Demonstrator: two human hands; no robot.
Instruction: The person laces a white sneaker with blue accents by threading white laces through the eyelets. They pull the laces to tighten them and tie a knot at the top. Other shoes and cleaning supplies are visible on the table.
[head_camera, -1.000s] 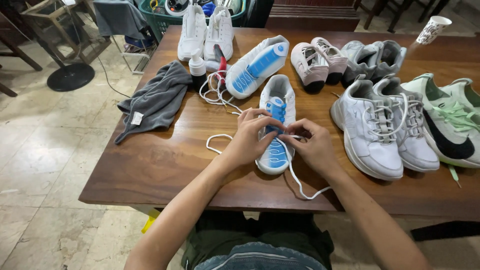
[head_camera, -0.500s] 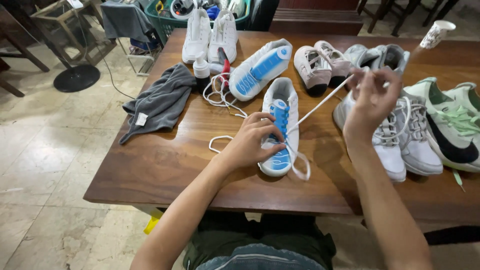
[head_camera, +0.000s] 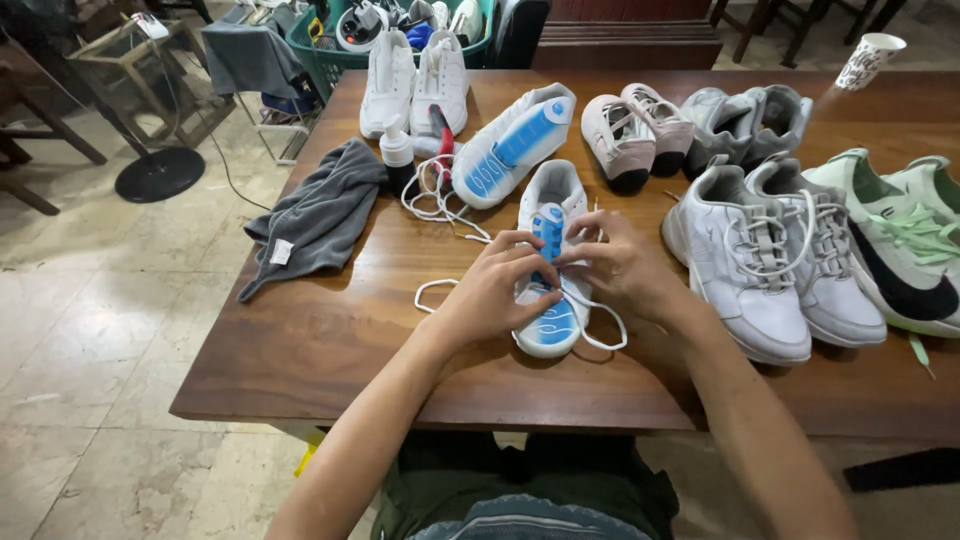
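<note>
Your left hand (head_camera: 500, 285) and right hand (head_camera: 620, 268) each pinch the white lace (head_camera: 600, 335) over the blue-and-white sneaker (head_camera: 548, 260), both grips clenched to hold tension. The sneaker lies toe-near at worktop (head_camera: 330, 340) centre; 1 grey cloth (head_camera: 320, 215) lies beyond.

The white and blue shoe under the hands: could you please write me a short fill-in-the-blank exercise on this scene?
1. Both hands, left hand and right hand, rest on the white and blue shoe, which lies on a ____ table.
2. The crumpled cloth at the table's left is ____ in colour.
3. The paper cup stands at the table's far ____ corner.

Missing words: wooden; grey; right
</note>
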